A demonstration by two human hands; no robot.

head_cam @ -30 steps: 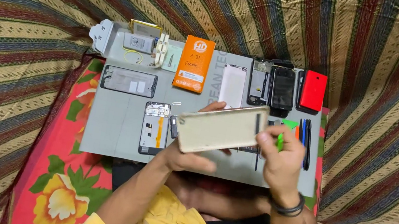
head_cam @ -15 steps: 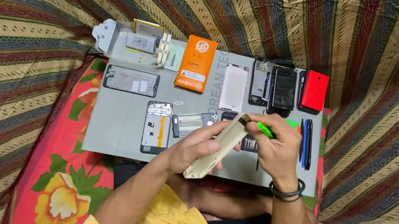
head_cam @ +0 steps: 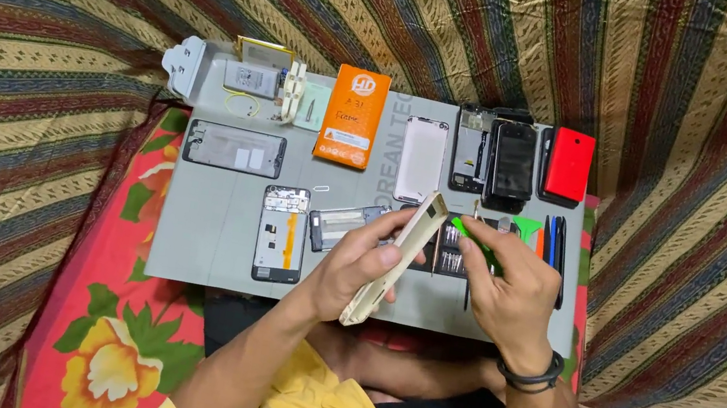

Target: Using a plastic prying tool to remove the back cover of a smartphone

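My left hand grips a pale gold phone held on edge, tilted over the grey work mat. My right hand holds a green pry tool whose tip sits against the phone's upper edge. Both hands hover above the mat's near right part, over a dark tray of screwdriver bits. A black band circles my right wrist.
On the mat lie an opened phone frame, a black frame, an orange box, a white back cover, dark phones, a red phone, tools and small parts. Striped cloth surrounds it.
The gold phone has turned from lying flat and sideways to standing on edge in my left hand. My right hand has brought the green tool up to the phone's top edge.
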